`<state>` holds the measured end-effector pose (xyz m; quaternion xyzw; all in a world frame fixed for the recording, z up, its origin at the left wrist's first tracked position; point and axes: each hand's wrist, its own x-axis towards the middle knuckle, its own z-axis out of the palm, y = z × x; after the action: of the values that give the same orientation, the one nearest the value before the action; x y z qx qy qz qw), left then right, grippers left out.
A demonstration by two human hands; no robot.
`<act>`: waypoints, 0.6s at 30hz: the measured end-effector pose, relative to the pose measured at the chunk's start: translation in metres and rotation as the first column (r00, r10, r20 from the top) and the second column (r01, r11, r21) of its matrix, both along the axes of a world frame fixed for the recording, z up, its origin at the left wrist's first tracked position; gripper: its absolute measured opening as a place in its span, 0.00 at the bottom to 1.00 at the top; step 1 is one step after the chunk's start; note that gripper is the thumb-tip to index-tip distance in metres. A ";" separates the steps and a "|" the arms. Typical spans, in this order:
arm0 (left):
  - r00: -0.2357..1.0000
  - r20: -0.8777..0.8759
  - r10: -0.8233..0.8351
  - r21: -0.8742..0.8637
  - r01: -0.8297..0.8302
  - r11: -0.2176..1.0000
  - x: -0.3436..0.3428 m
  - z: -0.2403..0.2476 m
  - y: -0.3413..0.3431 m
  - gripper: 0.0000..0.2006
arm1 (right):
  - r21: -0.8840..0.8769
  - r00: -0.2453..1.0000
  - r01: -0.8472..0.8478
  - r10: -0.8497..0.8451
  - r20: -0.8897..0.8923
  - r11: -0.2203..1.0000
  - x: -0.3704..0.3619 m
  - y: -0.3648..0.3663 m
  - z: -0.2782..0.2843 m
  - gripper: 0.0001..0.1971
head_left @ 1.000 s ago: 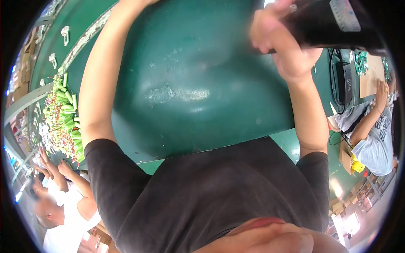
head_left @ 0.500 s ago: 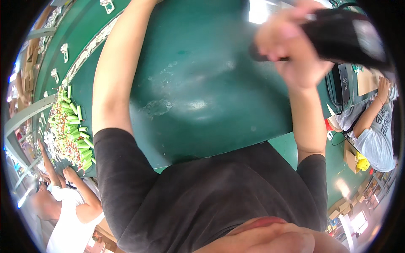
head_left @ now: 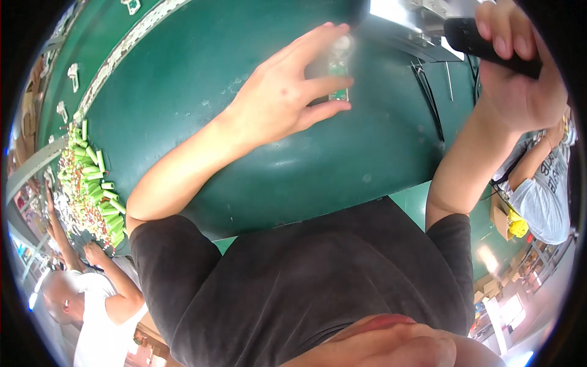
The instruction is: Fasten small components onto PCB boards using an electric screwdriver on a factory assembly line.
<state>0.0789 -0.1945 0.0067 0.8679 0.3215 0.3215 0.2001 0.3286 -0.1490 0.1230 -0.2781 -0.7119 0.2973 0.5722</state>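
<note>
The left hand (head_left: 278, 98), fingers spread, pins a small green circuit board (head_left: 337, 76) on the green table (head_left: 202, 67) (at 12 o'clock), so it stays steady, while the right hand (head_left: 520, 85) grips a black tool (head_left: 483, 44) at 1 o'clock, ready above it.

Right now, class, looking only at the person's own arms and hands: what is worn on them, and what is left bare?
Both forearms are bare; short black sleeves of a T-shirt end above the elbows. The left hand and right hand wear no gloves. No watch, ring or bracelet shows on either, and no cables or markings are visible.
</note>
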 end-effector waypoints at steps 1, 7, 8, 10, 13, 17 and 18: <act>0.999 0.010 -0.034 0.000 0.034 0.999 -0.001 -0.001 0.001 0.16 | -0.003 1.000 -0.008 0.008 0.002 1.000 -0.002 0.001 -0.003 0.08; 0.997 0.036 -0.073 -0.023 0.074 0.997 -0.005 -0.005 0.001 0.14 | -0.116 0.785 -0.597 0.547 -0.291 0.794 0.015 0.012 -0.038 0.08; 0.997 0.038 -0.069 -0.031 0.070 0.997 -0.005 -0.007 0.002 0.14 | -0.192 0.814 -0.533 0.439 -0.380 0.824 -0.001 -0.001 -0.038 0.08; 0.996 0.072 -0.052 -0.075 0.057 0.996 -0.005 -0.010 0.003 0.13 | -0.202 0.817 -0.545 0.463 -0.344 0.814 -0.016 -0.008 -0.046 0.19; 0.995 0.066 -0.079 -0.047 0.082 0.996 -0.012 -0.008 0.003 0.12 | -0.055 0.775 -0.631 0.632 0.003 0.774 -0.025 0.014 -0.047 0.11; 0.986 -0.077 -0.149 0.655 0.162 0.738 -0.006 -0.016 0.030 0.13 | -0.170 0.933 -0.298 0.250 -0.259 0.939 -0.050 -0.019 -0.057 0.13; 0.980 -0.081 -0.181 0.307 0.198 0.931 -0.006 0.003 0.020 0.12 | -0.197 0.953 -0.228 0.177 -0.246 0.954 -0.049 -0.021 -0.057 0.13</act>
<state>0.0730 -0.1741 0.0096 0.9236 0.1863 0.3250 0.0817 0.2797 -0.1703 0.0659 -0.2300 -0.6295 0.4622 0.5807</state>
